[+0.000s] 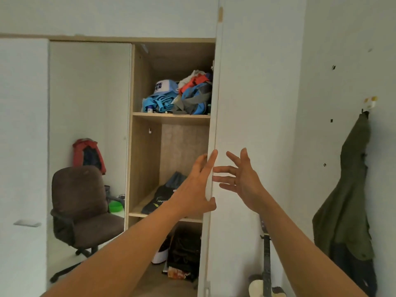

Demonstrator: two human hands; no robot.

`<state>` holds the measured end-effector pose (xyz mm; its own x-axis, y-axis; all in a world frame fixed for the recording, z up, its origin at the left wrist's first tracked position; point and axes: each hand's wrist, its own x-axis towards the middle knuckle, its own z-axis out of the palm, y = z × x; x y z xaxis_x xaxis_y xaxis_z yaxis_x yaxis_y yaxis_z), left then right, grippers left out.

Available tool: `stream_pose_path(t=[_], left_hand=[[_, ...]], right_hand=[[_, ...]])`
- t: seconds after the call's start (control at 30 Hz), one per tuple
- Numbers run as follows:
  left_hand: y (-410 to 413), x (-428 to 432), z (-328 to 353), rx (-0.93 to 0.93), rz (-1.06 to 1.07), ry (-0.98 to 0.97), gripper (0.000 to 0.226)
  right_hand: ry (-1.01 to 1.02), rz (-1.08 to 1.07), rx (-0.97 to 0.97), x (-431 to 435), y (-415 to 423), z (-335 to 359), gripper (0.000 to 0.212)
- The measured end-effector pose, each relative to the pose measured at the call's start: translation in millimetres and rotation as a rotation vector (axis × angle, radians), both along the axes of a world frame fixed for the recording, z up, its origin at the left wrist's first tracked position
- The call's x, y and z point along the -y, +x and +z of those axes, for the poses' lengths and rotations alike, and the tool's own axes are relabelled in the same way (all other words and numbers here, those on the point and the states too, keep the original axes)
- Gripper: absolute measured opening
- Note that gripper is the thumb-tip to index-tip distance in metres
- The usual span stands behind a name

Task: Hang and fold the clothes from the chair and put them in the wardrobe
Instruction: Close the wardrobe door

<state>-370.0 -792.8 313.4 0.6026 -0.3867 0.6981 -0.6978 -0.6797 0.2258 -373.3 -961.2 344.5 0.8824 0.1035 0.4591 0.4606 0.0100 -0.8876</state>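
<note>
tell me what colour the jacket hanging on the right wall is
Olive green. The jacket shows best in the head view, at the right.

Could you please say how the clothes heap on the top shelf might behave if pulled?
Probably floppy: the clothes heap lies crumpled. Likely to spill, since it reaches the edge of the wardrobe shelf. The cap on top may slide off.

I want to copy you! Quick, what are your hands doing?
Left hand: grips the edge of the wardrobe door.
Right hand: open, fingers spread, holding nothing.
</note>
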Motion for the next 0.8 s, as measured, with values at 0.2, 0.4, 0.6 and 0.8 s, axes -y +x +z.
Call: stream_pose_path(t=[0.2,0.4,0.6,0.8], left_hand=[[2.7,-63.7,-1.7,0.076,0.244,0.066,0.136],[27.7,-125.8,-5.6,0.230,0.687,0.185,0.142],[73.4,-168.4,-17.9,0.186,0.940,0.420,0.147],[142.3,-209.3,-59.2,0.072,0.921,0.516,0.152]], right_hand=[[-0.053,0.137,-0.017,-64.1,20.8,-1.1,0.072],[-0.124,0.162,-0.033,-127.8,63.1,-15.8,0.051],[-0.298,0.106,-0.026,-164.2,119.2,-47.9,0.069],[-0.582,-0.185,0.179,-188.0,202.7,-77.3,0.071]])
